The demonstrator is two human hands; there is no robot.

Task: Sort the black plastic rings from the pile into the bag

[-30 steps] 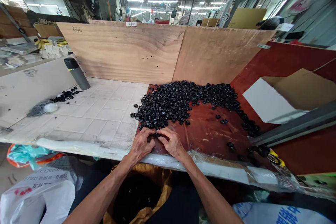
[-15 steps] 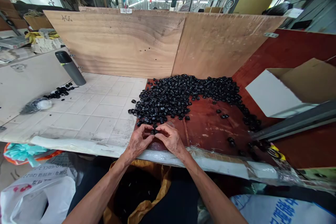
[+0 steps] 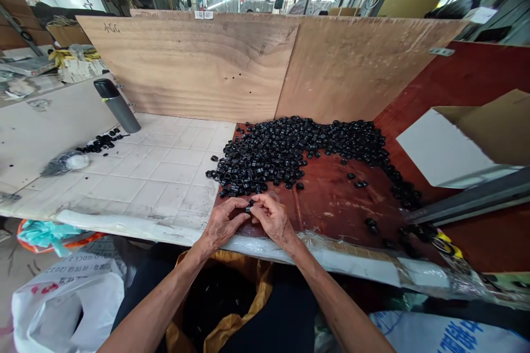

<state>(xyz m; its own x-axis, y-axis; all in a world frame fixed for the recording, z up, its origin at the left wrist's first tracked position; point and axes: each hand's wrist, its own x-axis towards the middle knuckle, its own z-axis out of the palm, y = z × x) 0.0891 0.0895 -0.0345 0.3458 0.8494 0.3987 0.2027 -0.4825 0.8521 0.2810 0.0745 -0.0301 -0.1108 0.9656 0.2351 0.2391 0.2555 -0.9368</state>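
Fingertip pinch by bare left hand [image 3: 224, 224] and bare right hand [image 3: 273, 223] on small black plastic-looking piece [image 3: 249, 209], probably for steadiness from both sides; held over dark-red board [image 3: 323, 198], just nearside of glossy black ring-shaped pieces [image 3: 269, 151], heaped likely for short reach.

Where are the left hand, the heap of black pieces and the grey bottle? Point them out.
Left hand [image 3: 221, 224]: head view, back of the hand.
Heap of black pieces [image 3: 269, 151]: head view, its broad left part.
Grey bottle [image 3: 123, 112]: head view, middle of its body.
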